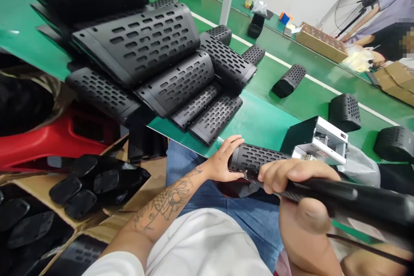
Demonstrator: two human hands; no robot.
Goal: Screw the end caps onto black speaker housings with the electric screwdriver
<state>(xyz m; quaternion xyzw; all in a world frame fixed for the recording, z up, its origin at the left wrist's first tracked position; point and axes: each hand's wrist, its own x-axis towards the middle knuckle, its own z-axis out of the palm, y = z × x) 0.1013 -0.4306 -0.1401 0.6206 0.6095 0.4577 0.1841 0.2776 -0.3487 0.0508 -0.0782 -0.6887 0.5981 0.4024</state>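
Your white shirt [207,246] fills the bottom of view. Toward four o'clock, your left hand [223,159] curls its fingers around a black perforated tube [258,157], and your right hand [300,198] closes tight on a black tool handle [352,196] just beside the tube. More perforated covers [142,47] lie piled at eleven o'clock on the green bench [258,125].
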